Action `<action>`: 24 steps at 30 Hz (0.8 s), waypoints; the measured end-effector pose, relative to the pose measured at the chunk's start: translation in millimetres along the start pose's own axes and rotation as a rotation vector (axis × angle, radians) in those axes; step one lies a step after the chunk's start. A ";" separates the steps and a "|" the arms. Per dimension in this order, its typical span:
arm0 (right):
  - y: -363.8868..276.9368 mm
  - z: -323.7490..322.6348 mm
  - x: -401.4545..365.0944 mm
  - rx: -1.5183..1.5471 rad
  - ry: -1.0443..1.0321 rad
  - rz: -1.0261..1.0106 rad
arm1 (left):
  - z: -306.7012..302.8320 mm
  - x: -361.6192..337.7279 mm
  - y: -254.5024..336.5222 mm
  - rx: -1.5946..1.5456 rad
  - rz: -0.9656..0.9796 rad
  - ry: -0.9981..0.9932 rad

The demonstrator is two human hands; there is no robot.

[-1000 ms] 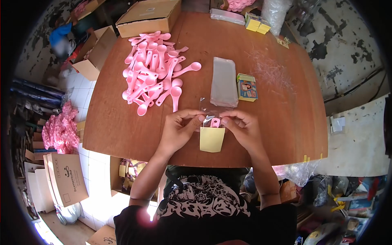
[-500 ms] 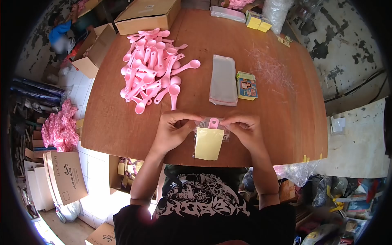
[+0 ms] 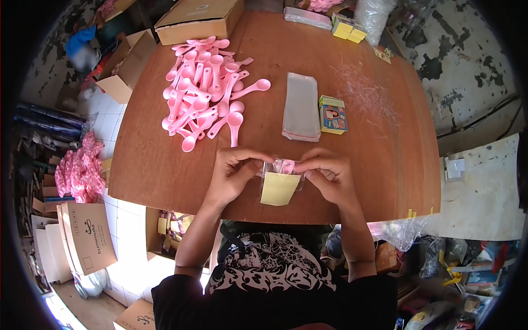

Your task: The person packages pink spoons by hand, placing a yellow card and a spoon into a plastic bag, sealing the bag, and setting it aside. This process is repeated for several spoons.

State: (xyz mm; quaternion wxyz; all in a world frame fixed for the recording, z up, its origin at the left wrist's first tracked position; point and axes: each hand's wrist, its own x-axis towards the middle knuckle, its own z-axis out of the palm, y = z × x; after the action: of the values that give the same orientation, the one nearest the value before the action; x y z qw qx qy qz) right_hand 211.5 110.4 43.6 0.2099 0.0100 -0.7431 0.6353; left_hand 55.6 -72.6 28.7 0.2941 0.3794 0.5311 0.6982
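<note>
Between my two hands is a clear plastic bag (image 3: 298,183) with a pale yellow card (image 3: 279,190) in it. The end of a pink spoon handle (image 3: 286,165) shows above the card; the rest of the spoon is hidden. My left hand (image 3: 237,171) pinches the bag's upper left corner, and my right hand (image 3: 328,171) pinches the upper right. A heap of pink measuring spoons (image 3: 201,93) lies beyond my left hand. A stack of clear bags (image 3: 300,107) and a stack of printed cards (image 3: 333,115) lie beyond my right.
A closed cardboard box (image 3: 198,22) stands at the table's far left. Thin plastic strips (image 3: 366,91) are scattered on the right of the wooden table (image 3: 165,181). Yellow card stacks (image 3: 348,28) sit at the far edge. A person in blue (image 3: 81,47) is at the upper left.
The bag's top has been folded down over the spoon handle's end, and the card has tilted and looks shorter. Both hands keep their pinch at nearly the same place.
</note>
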 end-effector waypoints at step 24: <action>-33.0 1.2 9.5 -0.308 -0.176 -0.027 | -44.9 -87.2 24.0 0.163 -0.138 -0.393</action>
State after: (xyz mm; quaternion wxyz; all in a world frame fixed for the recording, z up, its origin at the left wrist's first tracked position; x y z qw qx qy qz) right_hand 211.8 105.3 77.6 0.1516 0.0430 -0.8471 0.5076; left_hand 64.6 -173.1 26.2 0.4073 0.4933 0.5431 0.5439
